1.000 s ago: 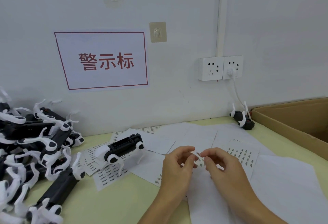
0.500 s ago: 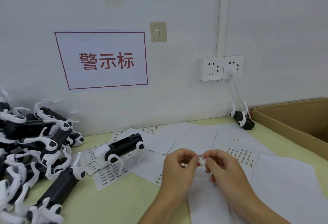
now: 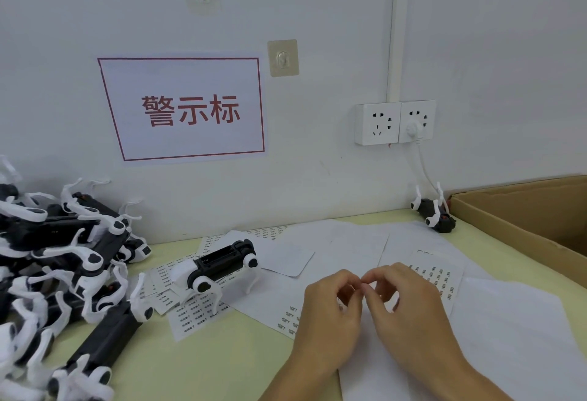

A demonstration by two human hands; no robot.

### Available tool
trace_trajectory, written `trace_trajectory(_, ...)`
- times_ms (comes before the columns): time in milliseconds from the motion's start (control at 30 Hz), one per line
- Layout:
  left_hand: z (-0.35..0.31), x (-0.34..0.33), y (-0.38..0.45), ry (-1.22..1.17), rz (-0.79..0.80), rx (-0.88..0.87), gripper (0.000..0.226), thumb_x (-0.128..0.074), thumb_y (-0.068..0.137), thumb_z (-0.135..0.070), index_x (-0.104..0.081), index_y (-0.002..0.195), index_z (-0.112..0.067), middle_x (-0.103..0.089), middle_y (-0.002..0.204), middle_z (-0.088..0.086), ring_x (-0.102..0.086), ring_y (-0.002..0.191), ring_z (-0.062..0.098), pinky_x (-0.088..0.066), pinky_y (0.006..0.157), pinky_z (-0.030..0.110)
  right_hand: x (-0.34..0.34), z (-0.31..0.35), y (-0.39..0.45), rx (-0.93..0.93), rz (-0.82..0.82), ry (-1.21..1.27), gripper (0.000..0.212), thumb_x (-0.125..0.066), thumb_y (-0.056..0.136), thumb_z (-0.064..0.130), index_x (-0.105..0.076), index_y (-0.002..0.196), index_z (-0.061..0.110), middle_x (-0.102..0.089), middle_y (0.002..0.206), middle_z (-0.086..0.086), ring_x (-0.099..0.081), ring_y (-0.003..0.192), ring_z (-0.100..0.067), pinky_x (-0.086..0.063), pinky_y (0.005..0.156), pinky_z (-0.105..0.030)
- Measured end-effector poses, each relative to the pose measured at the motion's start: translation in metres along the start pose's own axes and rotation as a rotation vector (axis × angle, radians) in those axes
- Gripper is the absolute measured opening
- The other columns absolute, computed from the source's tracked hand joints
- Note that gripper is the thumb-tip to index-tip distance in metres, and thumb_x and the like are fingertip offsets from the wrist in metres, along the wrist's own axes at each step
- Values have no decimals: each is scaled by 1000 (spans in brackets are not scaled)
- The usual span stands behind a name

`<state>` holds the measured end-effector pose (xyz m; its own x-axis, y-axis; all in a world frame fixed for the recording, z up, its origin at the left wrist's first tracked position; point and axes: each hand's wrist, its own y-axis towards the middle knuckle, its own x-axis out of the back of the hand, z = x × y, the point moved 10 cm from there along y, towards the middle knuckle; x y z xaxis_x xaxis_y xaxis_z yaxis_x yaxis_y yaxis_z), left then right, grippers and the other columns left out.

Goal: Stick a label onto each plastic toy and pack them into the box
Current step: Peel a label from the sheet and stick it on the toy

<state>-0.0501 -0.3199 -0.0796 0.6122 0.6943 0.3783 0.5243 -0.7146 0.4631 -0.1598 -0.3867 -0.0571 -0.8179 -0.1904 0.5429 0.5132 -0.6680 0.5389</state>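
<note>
My left hand (image 3: pixel 330 315) and my right hand (image 3: pixel 409 305) meet fingertip to fingertip above the white sheets, pinched on a tiny white label that is almost hidden between the fingers. A black-and-white plastic toy dog (image 3: pixel 219 264) stands on label sheets to the left of my hands. A heap of the same toys (image 3: pixel 63 257) fills the table's left side. One more toy (image 3: pixel 433 213) lies legs-up by the wall, beside the open cardboard box (image 3: pixel 508 219) at the right.
A label sheet (image 3: pixel 438 273) with printed stickers lies just behind my right hand, and more label sheets (image 3: pixel 190 311) lie under the standing toy. Blank white backing sheets (image 3: pixel 524 321) cover the table. A plugged-in white cable (image 3: pixel 422 165) hangs from the wall socket (image 3: pixel 394 122).
My fingertips have closed tighter together and risen slightly. The small label that showed between them half a second ago is now nearly covered. Nothing else has moved.
</note>
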Motion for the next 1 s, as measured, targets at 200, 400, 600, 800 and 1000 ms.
trace_trajectory(200,-2,0,0,30,-5,-29,16,-61,91,-11,-72,85,-21,-68,79,-16,-62,75,4,-42,66,9,0,2,1,40,24,-119,18,-67,87,20,-62,78,35,-55,77,17,-55,78,-1,-43,68,-19)
trace_trajectory(400,0,1,1,24,-8,2,19,-62,91,-12,-70,81,-26,-68,76,-18,-62,72,4,-42,65,11,-9,-1,-1,24,110,-112,15,-56,94,27,-51,85,38,-54,86,17,-52,83,-1,-46,72,-26)
trace_trajectory(600,2,0,1,22,-1,20,21,-61,92,-10,-68,81,-27,-66,74,-19,-60,70,3,-41,64,10,-7,2,-2,41,120,-172,8,-53,96,31,-51,96,39,-49,88,21,-51,83,3,-44,72,-22)
trace_trajectory(800,4,2,0,-3,-14,79,20,-63,90,-9,-72,79,-24,-69,74,-17,-64,70,2,-45,65,11,-5,4,-1,43,121,-260,8,-57,91,35,-55,84,38,-51,80,19,-51,75,2,-38,63,-17)
trace_trajectory(1000,13,15,0,-122,-94,212,25,-58,89,0,-75,83,-18,-73,73,-4,-69,74,7,-52,69,16,-10,-21,3,-278,89,427,19,-68,88,11,-75,76,23,-65,61,9,-55,54,-4,-44,53,-14)
